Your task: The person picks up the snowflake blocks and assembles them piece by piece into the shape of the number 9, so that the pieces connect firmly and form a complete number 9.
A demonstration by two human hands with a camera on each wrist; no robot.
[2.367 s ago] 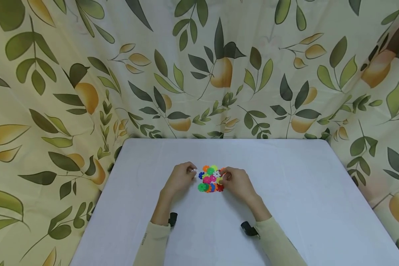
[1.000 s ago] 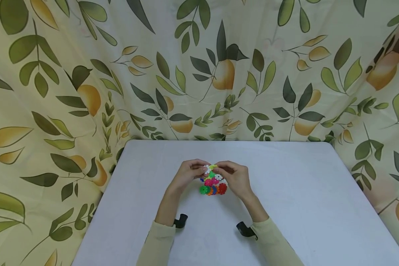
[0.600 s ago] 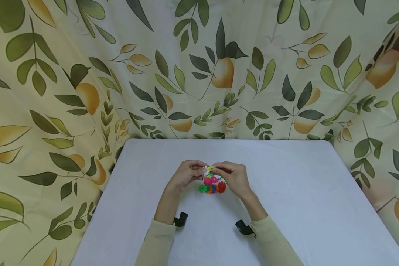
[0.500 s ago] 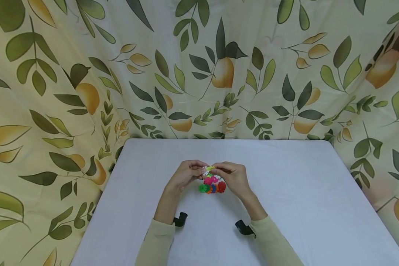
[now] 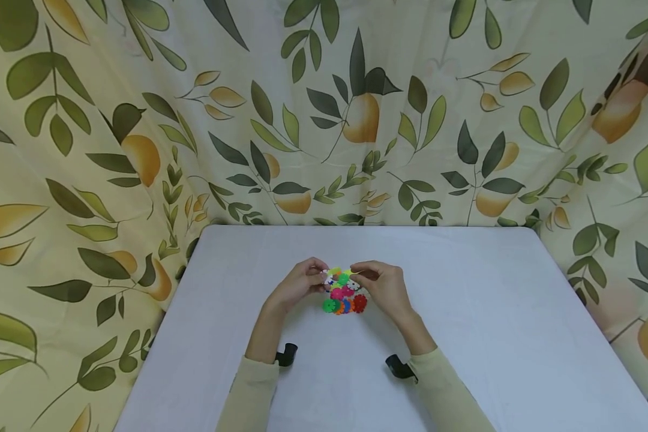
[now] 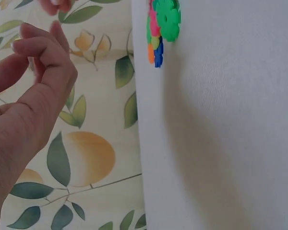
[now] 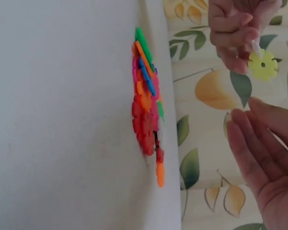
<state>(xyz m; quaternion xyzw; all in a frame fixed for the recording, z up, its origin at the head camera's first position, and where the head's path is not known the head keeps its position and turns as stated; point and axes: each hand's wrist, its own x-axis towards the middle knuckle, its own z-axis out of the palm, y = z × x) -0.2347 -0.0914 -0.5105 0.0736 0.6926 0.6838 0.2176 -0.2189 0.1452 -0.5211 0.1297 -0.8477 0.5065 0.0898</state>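
A yellow disc (image 7: 270,71) and a white disc (image 5: 328,279), notched like flowers, meet at the fingertips of a person's left hand (image 5: 296,285) above a pale desk (image 5: 464,330). We judge the work of joining the pieces to be at an early stage: this one pair looks linked edge to edge, though we cannot tell whether the slots are fully pushed home. Below, a heap of colored discs (image 5: 337,293) lies on the desk between the two hands, among them a green disc (image 5: 329,306) and a red disc (image 5: 359,303) on its near side. We see no finished chain there, and many pieces appear left to add, though their overlap hides any links.

The left hand leans in from its side, fingers curled toward the thumb and pinching the white disc, with the yellow disc jutting out beyond. Opposite, the right hand (image 5: 383,289) angles inward near the heap, its fingers side by side and only gently bent, the thumb close to their tips; in the right wrist view we find nothing held there. Both forearms, in light sleeves (image 5: 248,390), reach forward and toward each other.
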